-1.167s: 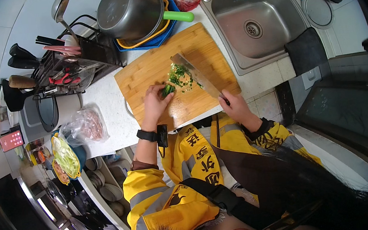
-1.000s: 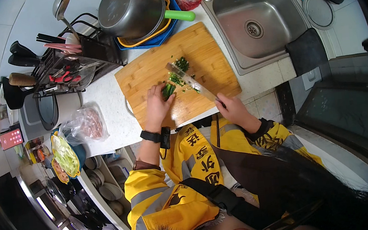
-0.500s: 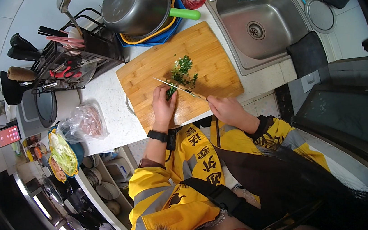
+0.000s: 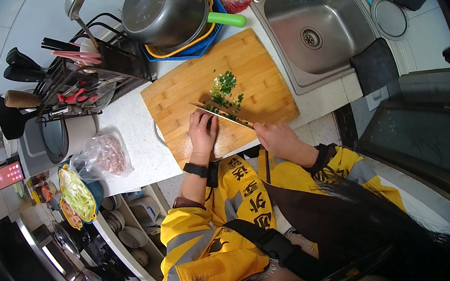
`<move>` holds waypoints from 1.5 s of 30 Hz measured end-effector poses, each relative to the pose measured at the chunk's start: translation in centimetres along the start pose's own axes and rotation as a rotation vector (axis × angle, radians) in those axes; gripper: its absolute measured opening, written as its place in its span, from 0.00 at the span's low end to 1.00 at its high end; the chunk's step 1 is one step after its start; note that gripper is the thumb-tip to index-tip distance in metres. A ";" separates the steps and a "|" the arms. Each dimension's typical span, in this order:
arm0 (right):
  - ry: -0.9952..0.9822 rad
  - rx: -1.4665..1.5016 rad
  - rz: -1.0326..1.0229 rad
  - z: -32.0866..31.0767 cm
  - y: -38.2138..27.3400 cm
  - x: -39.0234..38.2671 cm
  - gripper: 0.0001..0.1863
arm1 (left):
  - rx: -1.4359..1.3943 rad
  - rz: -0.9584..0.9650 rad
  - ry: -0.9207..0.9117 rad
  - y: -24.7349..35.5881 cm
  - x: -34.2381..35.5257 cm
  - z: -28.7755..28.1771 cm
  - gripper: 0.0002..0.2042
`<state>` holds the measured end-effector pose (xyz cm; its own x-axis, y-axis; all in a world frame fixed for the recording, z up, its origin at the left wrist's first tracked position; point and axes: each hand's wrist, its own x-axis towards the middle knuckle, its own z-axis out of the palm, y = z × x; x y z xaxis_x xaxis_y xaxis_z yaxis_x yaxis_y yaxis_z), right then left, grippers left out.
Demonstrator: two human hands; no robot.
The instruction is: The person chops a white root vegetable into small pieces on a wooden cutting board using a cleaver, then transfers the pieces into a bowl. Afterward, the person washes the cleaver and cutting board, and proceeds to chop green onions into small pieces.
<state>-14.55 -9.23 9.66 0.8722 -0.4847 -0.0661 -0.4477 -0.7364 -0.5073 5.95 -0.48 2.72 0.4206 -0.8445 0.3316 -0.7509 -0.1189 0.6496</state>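
My right hand is closed round the handle of a kitchen knife. The blade slants up and left across a wooden cutting board. Close on the near side of the blade, my left hand presses down with bent fingers. It grips a small bunch of green onions, mostly hidden by the fingers and the knife. Beyond the blade lies a loose pile of chopped green onions, green with some pale bits. A dark band is round each wrist.
A steel sink adjoins the board's right. Behind it, an upturned pot with a green handle rests on stacked baskets. Left are a utensil rack, a plastic bag of meat, a basket of cut greens and a phone.
The blade's tip end sits slightly lower and nearer my left hand. Less of the green onions shows under the left fingers. Both hands otherwise keep their places.
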 end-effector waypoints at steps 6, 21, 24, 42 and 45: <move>-0.072 -0.107 0.027 -0.3 -0.8 -0.2 0.04 | -0.004 0.003 -0.026 0.0 0.1 -0.2 0.07; -0.283 -0.032 0.160 -1.3 -1.9 -0.1 0.07 | -0.035 -0.006 -0.070 -0.2 0.5 -0.3 0.09; -0.232 0.054 0.164 -0.6 -1.5 1.1 0.07 | -0.038 -0.014 -0.071 -0.4 0.5 -0.3 0.08; -0.170 -0.071 0.082 -0.4 -0.8 1.5 0.05 | -0.055 0.042 -0.012 -0.3 0.1 -0.5 0.06; -0.222 -0.042 0.106 -0.6 -1.0 1.3 0.05 | -0.044 0.034 -0.026 -0.5 -0.1 -0.5 0.06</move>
<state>-13.10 -9.35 10.60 0.8395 -0.4485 -0.3067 -0.5431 -0.7080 -0.4513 6.52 -0.13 2.69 0.3814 -0.8612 0.3360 -0.7412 -0.0677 0.6679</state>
